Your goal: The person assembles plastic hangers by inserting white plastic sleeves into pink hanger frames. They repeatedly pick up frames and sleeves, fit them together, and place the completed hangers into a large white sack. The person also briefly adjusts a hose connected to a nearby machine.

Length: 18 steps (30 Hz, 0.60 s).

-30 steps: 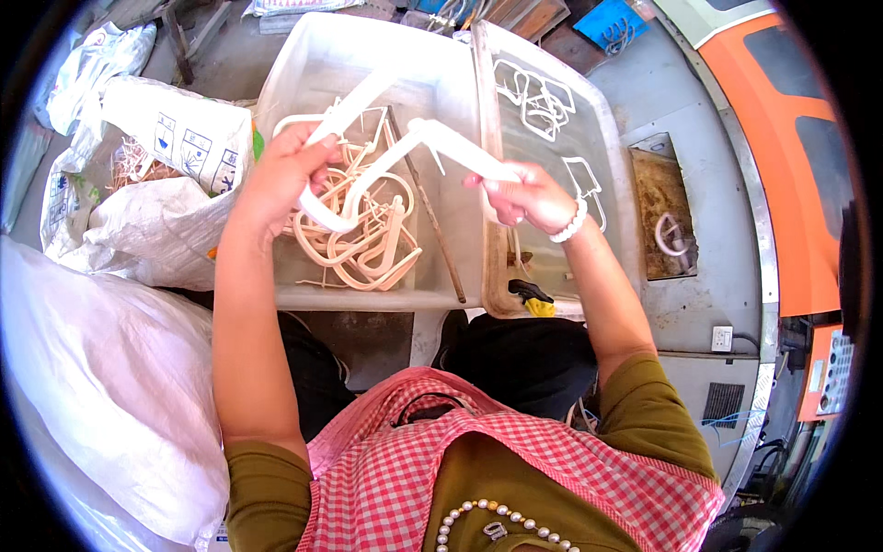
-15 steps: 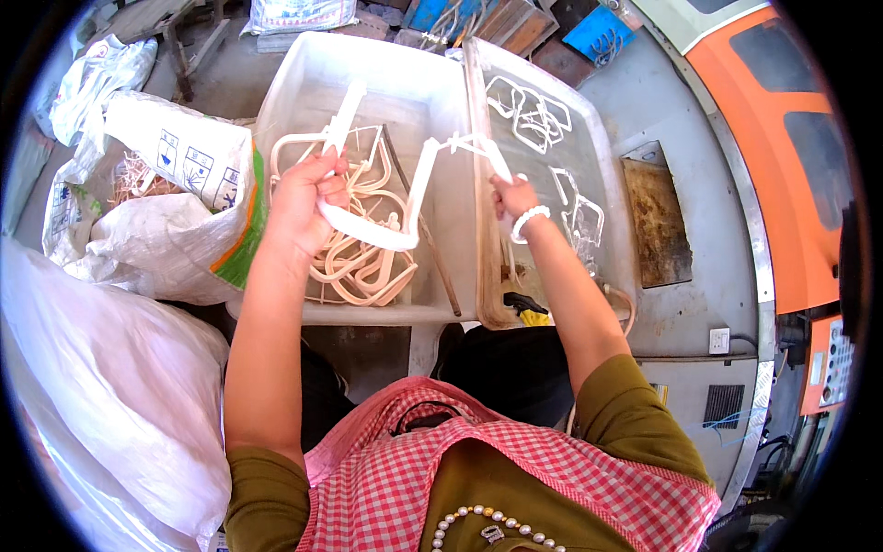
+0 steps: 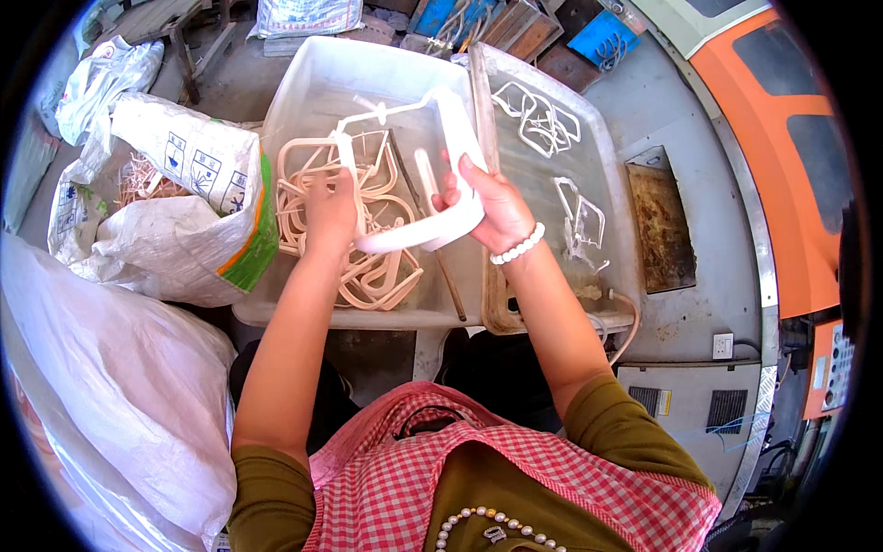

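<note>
My right hand [image 3: 497, 213] is closed round the broad side of a white plastic frame [image 3: 452, 138]. The frame is held up over a pale plastic tub [image 3: 303, 83], and a thin runner with a small round stub spans its far side. My left hand [image 3: 331, 210] is against the frame's narrower left bar, above a pile of cream plastic frames [image 3: 382, 281]. Its fingers are curled and partly hidden, so what they grip cannot be made out. A brown stick [image 3: 449, 281] leans inside the tub beside the pile.
To the right, a second shallow tub [image 3: 533, 221] holds several clear-white frames [image 3: 543, 120]. An open woven sack [image 3: 170, 230] of pinkish scraps stands at left, above a large white bag [image 3: 120, 359]. Farther right are a grey machine bed [image 3: 635, 129] and an orange machine panel [image 3: 773, 166].
My hands have turned the white frame and its broad side now lies at my right palm. My left hand has lowered toward the pile; the dark-and-yellow thing in the right tub is hidden.
</note>
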Each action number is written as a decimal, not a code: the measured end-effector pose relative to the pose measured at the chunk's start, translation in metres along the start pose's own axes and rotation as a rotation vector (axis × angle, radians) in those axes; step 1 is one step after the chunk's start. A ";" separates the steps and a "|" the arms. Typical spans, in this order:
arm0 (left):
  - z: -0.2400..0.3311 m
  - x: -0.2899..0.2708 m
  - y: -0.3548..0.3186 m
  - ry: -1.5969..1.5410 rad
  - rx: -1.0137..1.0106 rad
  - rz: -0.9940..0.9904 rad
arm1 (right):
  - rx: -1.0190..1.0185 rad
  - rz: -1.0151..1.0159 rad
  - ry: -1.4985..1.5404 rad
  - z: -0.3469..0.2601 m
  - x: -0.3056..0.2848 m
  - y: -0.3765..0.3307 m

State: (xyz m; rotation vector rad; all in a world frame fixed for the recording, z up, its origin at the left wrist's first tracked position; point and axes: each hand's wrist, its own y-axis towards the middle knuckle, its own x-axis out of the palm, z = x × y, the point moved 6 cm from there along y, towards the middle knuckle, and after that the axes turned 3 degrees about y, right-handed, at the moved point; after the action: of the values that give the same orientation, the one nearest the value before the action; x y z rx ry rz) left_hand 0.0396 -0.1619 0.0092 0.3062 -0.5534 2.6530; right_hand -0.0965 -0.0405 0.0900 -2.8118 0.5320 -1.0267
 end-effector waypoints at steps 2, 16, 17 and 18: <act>0.032 0.003 -0.011 0.317 0.361 0.103 | -0.044 0.038 -0.209 0.002 0.006 -0.003; 0.028 0.031 -0.043 -0.170 -0.120 -0.797 | -0.449 0.160 -1.142 -0.015 -0.011 0.012; 0.035 0.032 -0.052 -0.166 -0.146 -0.835 | -0.576 0.165 -1.214 -0.025 0.004 0.009; 0.035 0.036 -0.058 -0.192 -0.165 -0.926 | -0.654 0.058 -1.329 -0.025 0.019 0.010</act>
State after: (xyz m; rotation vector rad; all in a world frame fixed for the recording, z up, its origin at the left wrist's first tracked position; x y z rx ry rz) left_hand 0.0373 -0.1156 0.0704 0.5973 -0.5150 1.6868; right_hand -0.1016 -0.0563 0.1187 -3.0594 0.7616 1.2414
